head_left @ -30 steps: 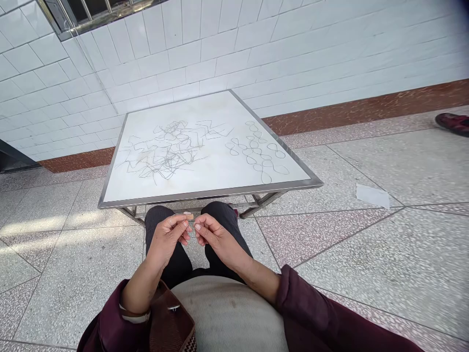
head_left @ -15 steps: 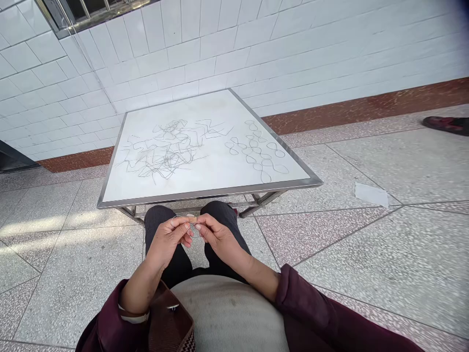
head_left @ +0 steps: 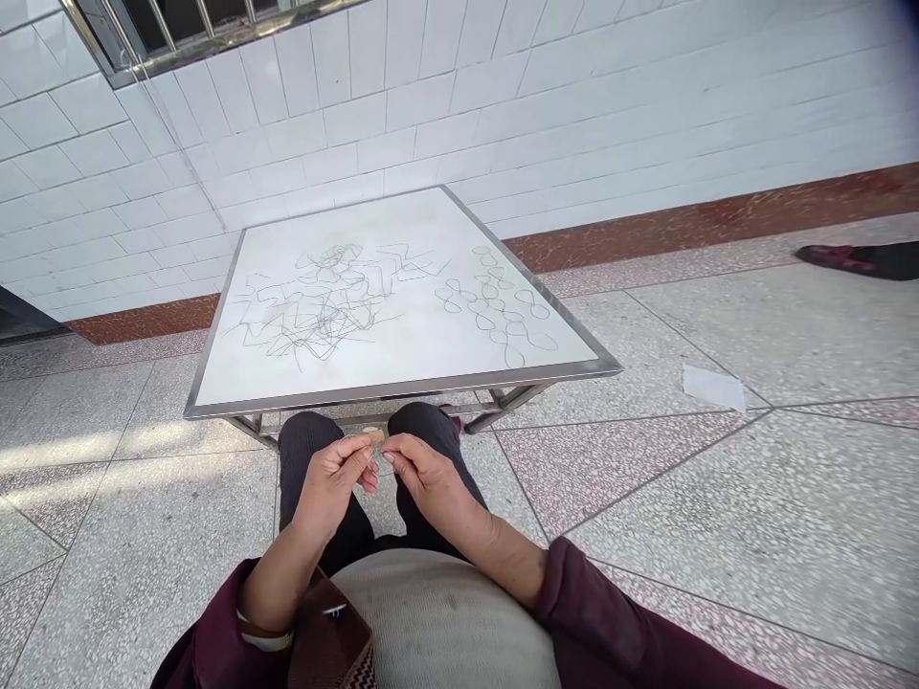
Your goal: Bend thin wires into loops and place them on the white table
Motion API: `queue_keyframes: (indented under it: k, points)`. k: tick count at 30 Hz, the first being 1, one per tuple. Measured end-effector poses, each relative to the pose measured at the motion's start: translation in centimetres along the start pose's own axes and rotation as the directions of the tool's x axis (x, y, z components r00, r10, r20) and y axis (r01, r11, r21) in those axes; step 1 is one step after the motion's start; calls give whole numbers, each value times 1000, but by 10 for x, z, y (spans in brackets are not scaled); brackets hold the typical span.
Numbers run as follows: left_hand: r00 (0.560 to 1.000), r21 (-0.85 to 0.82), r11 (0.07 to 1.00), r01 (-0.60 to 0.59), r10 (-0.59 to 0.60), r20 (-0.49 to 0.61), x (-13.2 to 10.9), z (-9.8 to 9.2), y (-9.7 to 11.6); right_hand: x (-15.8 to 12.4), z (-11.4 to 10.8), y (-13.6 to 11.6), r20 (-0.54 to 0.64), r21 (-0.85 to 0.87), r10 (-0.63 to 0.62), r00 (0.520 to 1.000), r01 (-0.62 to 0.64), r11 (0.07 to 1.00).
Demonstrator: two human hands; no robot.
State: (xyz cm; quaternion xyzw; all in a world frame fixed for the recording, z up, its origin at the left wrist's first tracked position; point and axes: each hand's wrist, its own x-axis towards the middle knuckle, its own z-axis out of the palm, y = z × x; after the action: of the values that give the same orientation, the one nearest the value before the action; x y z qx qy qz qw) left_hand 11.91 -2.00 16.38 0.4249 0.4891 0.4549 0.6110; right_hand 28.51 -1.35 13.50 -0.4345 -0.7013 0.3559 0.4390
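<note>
My left hand (head_left: 331, 486) and my right hand (head_left: 439, 490) meet above my knees, fingertips almost touching. Both are closed in a pinch on a thin wire (head_left: 380, 454), whose full shape is too fine to make out. A tan bandage (head_left: 377, 435) wraps the tip of my left index finger. In front stands a low white table (head_left: 402, 378) with a metal rim. On its left side lies a tangled heap of bent wires (head_left: 326, 311). To the right, several wires twisted into figure-eight loops (head_left: 495, 301) are spread out.
White tiled wall (head_left: 345, 124) runs behind the table, with a barred window (head_left: 193, 24) at upper left. A white paper piece (head_left: 713, 388) lies on the speckled floor. Another person's shoe (head_left: 854, 258) shows at right. A brown bag (head_left: 330, 632) rests on my lap.
The view has shifted slightly. My right fingertips have moved a little on the wire beside the left fingers; both hands keep their pinch. The shoe at right reaches further into view.
</note>
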Motion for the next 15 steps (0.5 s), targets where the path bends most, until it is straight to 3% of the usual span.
queue_keyframes:
  k: [5,15]
  points:
    - [998,26,1000,-10,9,56,0,-1,-3,-3,-4,3,28,-79,-11,1000,13,997]
    - [998,43,999,20,-22,55,0,-1,-4,-4,-4,4,48,-125,-30,998,36,991]
